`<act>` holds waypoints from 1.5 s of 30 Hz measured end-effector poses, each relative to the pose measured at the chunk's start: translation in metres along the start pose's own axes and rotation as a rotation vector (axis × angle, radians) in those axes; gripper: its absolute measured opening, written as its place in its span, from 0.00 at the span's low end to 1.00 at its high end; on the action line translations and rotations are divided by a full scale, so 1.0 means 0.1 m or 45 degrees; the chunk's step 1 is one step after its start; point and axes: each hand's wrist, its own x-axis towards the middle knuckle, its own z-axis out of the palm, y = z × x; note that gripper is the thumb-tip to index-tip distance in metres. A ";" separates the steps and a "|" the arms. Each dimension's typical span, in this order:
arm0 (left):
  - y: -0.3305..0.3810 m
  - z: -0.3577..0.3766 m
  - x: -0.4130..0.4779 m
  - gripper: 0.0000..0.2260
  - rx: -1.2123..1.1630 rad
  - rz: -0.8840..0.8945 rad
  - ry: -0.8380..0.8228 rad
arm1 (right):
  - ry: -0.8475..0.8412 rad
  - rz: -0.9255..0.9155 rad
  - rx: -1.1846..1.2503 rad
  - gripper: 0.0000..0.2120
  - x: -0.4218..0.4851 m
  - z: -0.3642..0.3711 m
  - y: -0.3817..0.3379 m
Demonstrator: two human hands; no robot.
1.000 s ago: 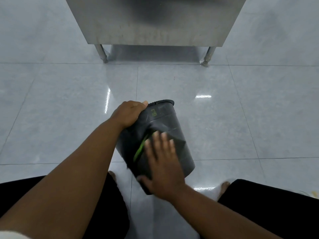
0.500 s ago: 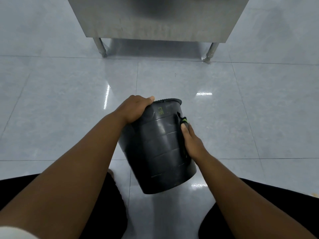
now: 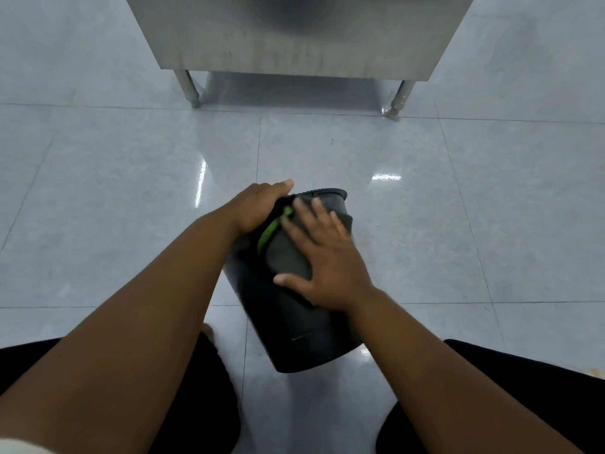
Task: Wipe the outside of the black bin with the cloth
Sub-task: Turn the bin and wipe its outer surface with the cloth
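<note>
The black bin (image 3: 304,335) lies tilted on the tiled floor between my knees, its rim pointing away from me. My left hand (image 3: 258,208) grips the bin at the left of its rim. A dark cloth with a green edge (image 3: 281,253) lies on the bin's upper side. My right hand (image 3: 327,260) presses flat on the cloth with the fingers spread and straight, reaching up to the rim.
A stainless steel cabinet (image 3: 294,37) on short legs stands ahead, its legs at the left (image 3: 190,90) and right (image 3: 397,99). Glossy grey floor tiles (image 3: 425,224) surround the bin. My knees in black trousers (image 3: 523,394) frame the lower corners.
My right hand has moved with the cloth from the bin's right side onto its upper face, close to the rim. The left hand keeps its grip at the rim.
</note>
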 end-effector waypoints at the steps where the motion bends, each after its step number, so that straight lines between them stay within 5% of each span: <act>1: 0.00 0.00 -0.02 0.31 -0.016 -0.012 -0.013 | 0.008 0.111 0.094 0.42 -0.01 0.00 0.08; 8: 0.09 0.03 -0.08 0.30 0.056 -0.031 0.036 | 0.054 0.506 0.397 0.39 0.01 0.01 0.20; 12: 0.07 0.03 -0.13 0.33 0.068 -0.039 0.050 | -0.043 1.052 0.832 0.38 0.06 -0.02 0.39; 15: 0.07 0.04 -0.15 0.34 0.073 -0.034 0.055 | -0.124 1.127 0.816 0.37 0.12 -0.07 0.39; 21: 0.05 0.03 -0.17 0.32 0.121 -0.057 0.112 | -0.024 0.486 0.088 0.42 0.09 0.00 -0.40; 27: -0.07 0.02 -0.05 0.25 0.313 -0.015 0.162 | -0.279 -0.574 -0.350 0.26 -0.44 0.25 -0.64; 29: -0.06 0.03 -0.06 0.25 0.355 0.041 0.171 | -0.240 -0.676 -0.364 0.25 -0.57 0.25 -0.51; 33: -0.10 0.00 -0.05 0.26 0.370 0.085 0.176 | 0.006 -0.117 -0.114 0.39 -0.62 0.07 -0.17; 36: -0.14 -0.01 -0.05 0.29 0.348 0.083 0.174 | -0.027 0.434 0.158 0.46 -0.60 0.01 0.01; 40: -0.13 0.03 -0.05 0.31 0.399 0.081 0.192 | -0.118 1.121 0.926 0.35 -0.55 -0.01 0.22; 42: -0.14 0.03 -0.06 0.30 0.458 0.069 0.234 | -0.114 1.103 0.853 0.37 -0.56 -0.02 0.18; 45: -0.14 0.03 -0.08 0.27 0.535 0.082 0.256 | -0.108 0.582 0.156 0.44 -0.58 0.05 -0.17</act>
